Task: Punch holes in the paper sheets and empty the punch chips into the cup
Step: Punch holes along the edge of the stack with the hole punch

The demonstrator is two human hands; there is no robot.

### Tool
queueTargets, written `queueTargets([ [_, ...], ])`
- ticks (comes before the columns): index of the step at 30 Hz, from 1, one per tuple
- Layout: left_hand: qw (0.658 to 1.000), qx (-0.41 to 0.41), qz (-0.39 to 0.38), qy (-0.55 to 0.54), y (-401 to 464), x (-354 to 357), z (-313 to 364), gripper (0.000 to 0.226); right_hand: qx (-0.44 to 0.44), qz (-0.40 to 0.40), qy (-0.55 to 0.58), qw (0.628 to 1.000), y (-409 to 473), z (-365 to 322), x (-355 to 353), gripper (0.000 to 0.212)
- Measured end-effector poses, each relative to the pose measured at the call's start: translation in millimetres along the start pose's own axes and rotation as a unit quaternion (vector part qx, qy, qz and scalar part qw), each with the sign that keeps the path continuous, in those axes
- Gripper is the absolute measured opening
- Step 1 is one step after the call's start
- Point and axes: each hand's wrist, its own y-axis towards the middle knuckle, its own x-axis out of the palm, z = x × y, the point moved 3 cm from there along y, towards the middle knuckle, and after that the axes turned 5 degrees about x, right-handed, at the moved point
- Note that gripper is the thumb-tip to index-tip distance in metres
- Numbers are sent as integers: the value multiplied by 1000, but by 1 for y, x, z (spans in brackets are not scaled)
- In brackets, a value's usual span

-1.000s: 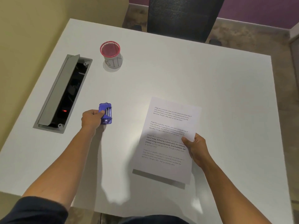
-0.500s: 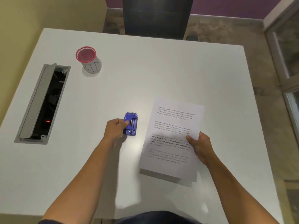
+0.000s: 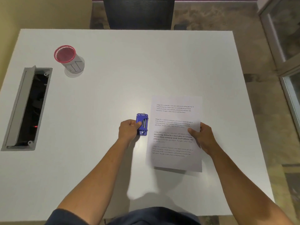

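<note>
A small blue hole punch (image 3: 142, 124) stands on the white table (image 3: 123, 75), with my left hand (image 3: 129, 130) gripping its left side. Just right of the punch is a printed paper sheet (image 3: 175, 133), whose left edge lies a little apart from it. My right hand (image 3: 203, 138) pinches the sheet's right edge, thumb on top, and the near end is lifted off the table, casting a shadow. A red-rimmed mesh cup (image 3: 68, 60) with a paper label stands at the far left of the table.
An open grey cable box (image 3: 26, 108) is sunk into the table along its left side. A dark office chair (image 3: 139, 12) stands beyond the far edge. A glass door frame (image 3: 285, 51) is on the right.
My left hand has slid the punch to the right, up near the sheet's left edge. My right hand has kept hold of the sheet and squared it with the table.
</note>
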Motion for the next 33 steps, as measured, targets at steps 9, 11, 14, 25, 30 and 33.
queueTargets([
  [9, 1000, 10, 9, 27, -1, 11, -2, 25, 10, -10, 23, 1000, 20, 5, -4, 21],
  [11, 999, 13, 9, 29, 1, 11, -1, 23, 12, -8, 22, 1000, 23, 5, -4, 22],
  [14, 999, 20, 5, 40, 3, 10, -1, 24, 13, -6, 15, 1000, 25, 5, -5, 22],
  [25, 999, 32, -6, 34, 6, 7, 1, 12, 30, -8, 19, 999, 27, 6, -5, 24],
  [30, 999, 34, -11, 35, 7, 7, 1, 11, 25, -11, 11, 1000, 30, 6, 4, 23],
  [33, 999, 36, -11, 37, 7, 7, 0, 13, 24, -6, 3, 1000, 33, 7, 4, 25],
])
